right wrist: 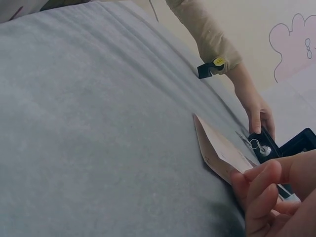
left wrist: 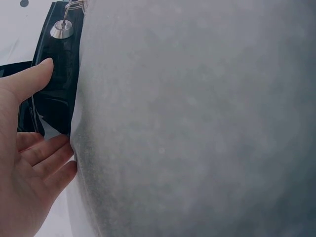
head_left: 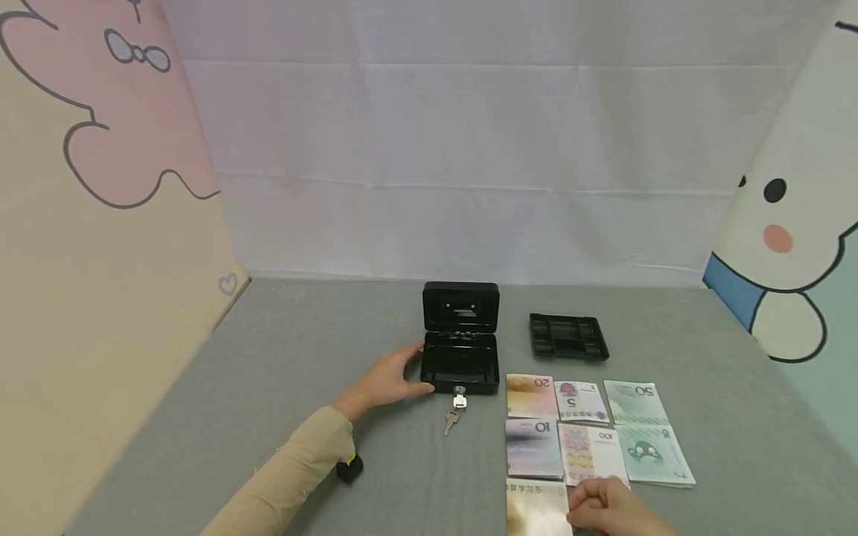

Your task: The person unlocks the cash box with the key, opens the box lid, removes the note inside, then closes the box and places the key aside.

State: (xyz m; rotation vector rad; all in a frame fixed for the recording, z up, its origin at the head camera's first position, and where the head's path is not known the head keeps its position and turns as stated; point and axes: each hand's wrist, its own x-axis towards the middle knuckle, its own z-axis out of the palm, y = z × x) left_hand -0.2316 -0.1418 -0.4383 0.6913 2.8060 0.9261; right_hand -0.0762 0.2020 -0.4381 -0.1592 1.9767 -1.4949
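Observation:
A black cash box [head_left: 462,361] stands on the grey cloth with its lid up. My left hand [head_left: 383,378] rests against the box's left front corner, thumb on the front face and fingers along the side. From the lock hang small keys [head_left: 452,421]. My right hand [head_left: 613,510] pinches the right edge of a yellowish banknote stack [head_left: 536,510] at the near edge of the view. In the right wrist view, that banknote stack [right wrist: 224,150] has its layers parted, and my right hand's fingertips [right wrist: 271,173] are at one edge.
Right of the box lies a black compartment tray [head_left: 570,339]. Several other banknote stacks lie in rows, among them a 20 stack [head_left: 531,396], a 10 stack [head_left: 532,448], a 100 stack [head_left: 591,452] and a green stack [head_left: 653,454]. A white cloth wall [head_left: 469,164] closes the back.

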